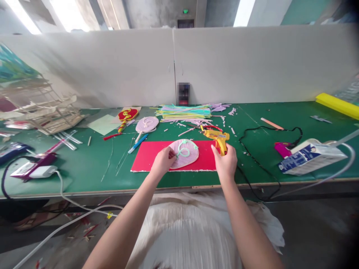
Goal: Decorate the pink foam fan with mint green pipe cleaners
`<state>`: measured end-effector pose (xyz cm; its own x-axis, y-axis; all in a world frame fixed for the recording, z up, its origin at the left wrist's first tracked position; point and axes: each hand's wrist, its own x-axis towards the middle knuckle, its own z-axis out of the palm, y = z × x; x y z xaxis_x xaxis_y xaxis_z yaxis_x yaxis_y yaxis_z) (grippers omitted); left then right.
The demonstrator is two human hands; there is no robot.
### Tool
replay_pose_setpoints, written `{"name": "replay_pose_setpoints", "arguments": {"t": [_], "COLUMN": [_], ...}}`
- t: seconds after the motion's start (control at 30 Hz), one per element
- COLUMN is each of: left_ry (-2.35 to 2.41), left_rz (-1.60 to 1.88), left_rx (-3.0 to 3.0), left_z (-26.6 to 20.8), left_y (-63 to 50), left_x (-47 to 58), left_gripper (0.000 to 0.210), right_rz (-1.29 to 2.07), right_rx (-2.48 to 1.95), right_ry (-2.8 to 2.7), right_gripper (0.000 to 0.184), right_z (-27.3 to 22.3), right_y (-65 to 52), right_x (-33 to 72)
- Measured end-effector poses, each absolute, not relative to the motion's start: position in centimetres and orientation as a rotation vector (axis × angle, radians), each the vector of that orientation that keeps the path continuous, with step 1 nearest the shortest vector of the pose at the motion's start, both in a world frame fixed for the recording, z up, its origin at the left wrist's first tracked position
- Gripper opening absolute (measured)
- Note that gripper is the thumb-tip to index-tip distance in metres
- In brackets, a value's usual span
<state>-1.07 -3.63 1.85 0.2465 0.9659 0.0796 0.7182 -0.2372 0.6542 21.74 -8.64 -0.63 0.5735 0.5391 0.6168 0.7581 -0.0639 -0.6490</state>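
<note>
A pale purple oval piece (191, 158) with a light green curled strip (184, 150) on its face lies over the red board (148, 153). My left hand (165, 160) pinches its left edge between thumb and fingers. On the right, my right hand (226, 160) is wrapped round the handle of a yellow glue gun (217, 135), its nozzle pointing up and left, beyond the board's far right corner. A second pale purple oval (147, 124) with a stick rests farther back, with a blue pen (138, 143) beside it.
Coloured strips (183, 112) lie in a pile at the back, near a phone (184, 93) leaning on the partition. A red and yellow piece (127, 116) is at back left. A black cord (256, 162) and a carton (311, 157) occupy the right; a power strip (35, 168) sits left.
</note>
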Motion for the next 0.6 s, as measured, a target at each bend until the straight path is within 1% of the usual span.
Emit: {"name": "replay_pose_setpoints", "arguments": {"t": [0.17, 0.4, 0.6], "left_ry": [1.528, 1.519, 1.538], "left_rz": [0.663, 0.681, 0.664], "left_rx": [2.034, 2.021, 2.023], "left_z": [1.8, 1.7, 1.5], "left_y": [-3.6, -3.6, -3.6], "left_x": [-1.1, -1.2, -1.2], "left_gripper": [0.008, 0.008, 0.008], "right_rz": [-0.279, -0.191, -0.313], "right_rx": [-1.768, -1.837, -1.997], "right_ry": [-1.084, -1.161, -1.121], "right_gripper": [0.048, 0.052, 0.049], "right_z": [-1.0, -1.2, -1.1], "right_y": [-8.6, -8.7, -8.6], "right_x": [21.7, 22.5, 25.1]}}
